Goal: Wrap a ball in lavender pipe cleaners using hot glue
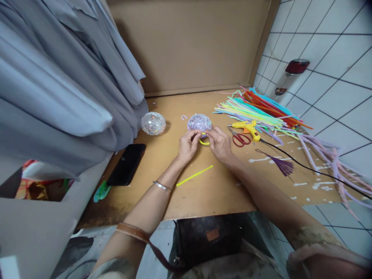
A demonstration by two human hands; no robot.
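My left hand (pixel 188 146) and my right hand (pixel 219 144) meet at the middle of the table, fingertips closed in a pinch. Between them is a bent yellow pipe cleaner (pixel 204 143), its loop hanging below the fingers. Just behind the fingertips sits a lilac, speckled round ball (pixel 199 121); whether the fingers touch it, I cannot tell. A straight yellow pipe cleaner (pixel 194 175) lies in front of the hands. A small pale pink curl (pixel 184 117) rests left of the lilac ball.
Left are a clear speckled ball (pixel 153 123), a black phone (pixel 126 164) and a grey curtain (pixel 58 85). Right are a yellow glue gun (pixel 247 129), red-handled scissors (pixel 241 140), a purple tassel (pixel 280 164), piles of coloured pipe cleaners (pixel 261 108) and a jar (pixel 287 79).
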